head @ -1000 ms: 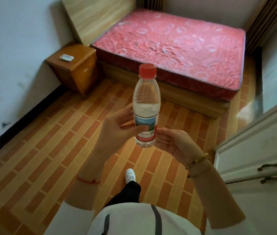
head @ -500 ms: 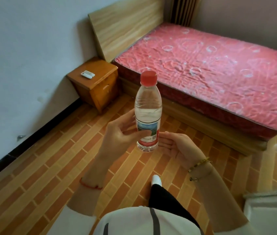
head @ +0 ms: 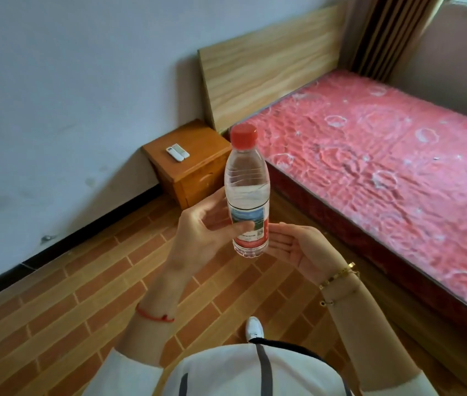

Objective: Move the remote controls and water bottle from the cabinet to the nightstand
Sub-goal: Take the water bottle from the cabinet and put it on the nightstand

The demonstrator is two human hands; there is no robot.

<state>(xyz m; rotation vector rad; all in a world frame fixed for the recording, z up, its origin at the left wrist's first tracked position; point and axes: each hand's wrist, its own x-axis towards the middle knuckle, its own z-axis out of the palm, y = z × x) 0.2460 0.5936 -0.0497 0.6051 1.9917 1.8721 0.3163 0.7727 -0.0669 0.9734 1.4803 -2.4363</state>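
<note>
The bed (head: 383, 172) with its red patterned mattress fills the right side, its wooden headboard (head: 269, 67) against the pale wall; the brick-patterned floor (head: 69, 295) spreads below and to the left; the nightstand (head: 198, 172) stands in the corner, touching the wall and just beside the headboard; two white remote controls (head: 177, 152) lie side by side on its top; well apart from them, in mid-air over the floor, the water bottle (head: 248, 192) is held upright, red cap on; the left hand (head: 203, 232) grips it at the label, thumb across the front and fingers (head: 212, 201) curled round the far side; the right hand (head: 303, 247) lies palm up beside the bottle's base, its fingers straight and close together, their tips at the bottle's lower edge; whether they touch it I cannot tell.
</note>
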